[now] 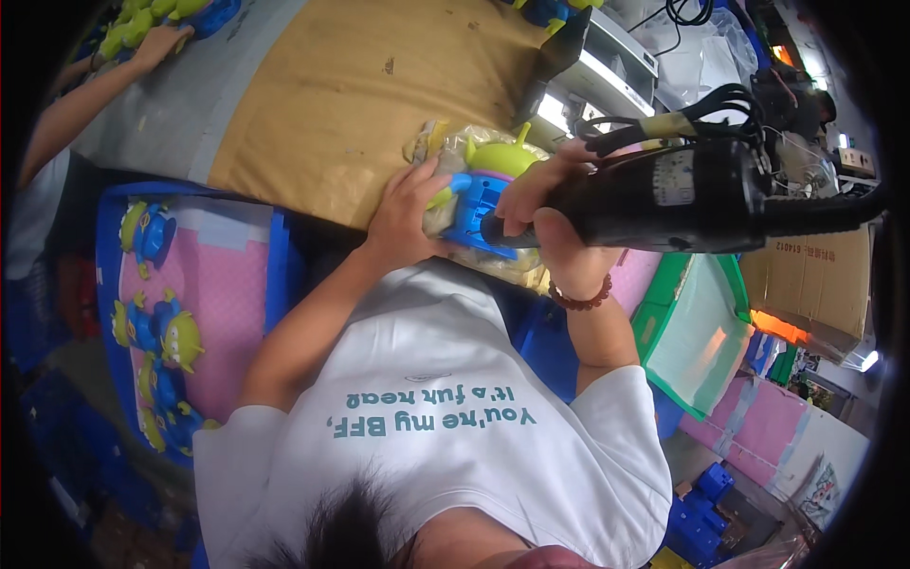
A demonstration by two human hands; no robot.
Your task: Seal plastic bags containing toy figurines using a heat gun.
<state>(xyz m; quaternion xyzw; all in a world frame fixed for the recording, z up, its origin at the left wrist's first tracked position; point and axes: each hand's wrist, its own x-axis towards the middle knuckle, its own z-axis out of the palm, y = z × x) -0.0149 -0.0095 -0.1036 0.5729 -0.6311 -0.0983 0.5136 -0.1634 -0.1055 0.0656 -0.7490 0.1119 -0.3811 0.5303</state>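
A toy figure (486, 192) with a light green head and a blue body lies face down on a plastic-covered pad (428, 140) at the table's front edge. My left hand (408, 216) is closed on its left side, fingers against the toy's arm. In my right hand (555, 204) is a black corded electric screwdriver (701, 194), held sideways with its tip pointing left at the toy's lower back. Whether the tip touches the toy I cannot tell, as the nose of the tool and my fingers cover that spot.
At left stands a blue tray (190, 194) with several green-and-blue toy figures. A tan cloth (322, 104) covers the table. Beyond are a white metal device (616, 57) and loose cables. A green tray (654, 351) and cardboard box (815, 284) stand right. Another person's hand (161, 45) touches toys far left.
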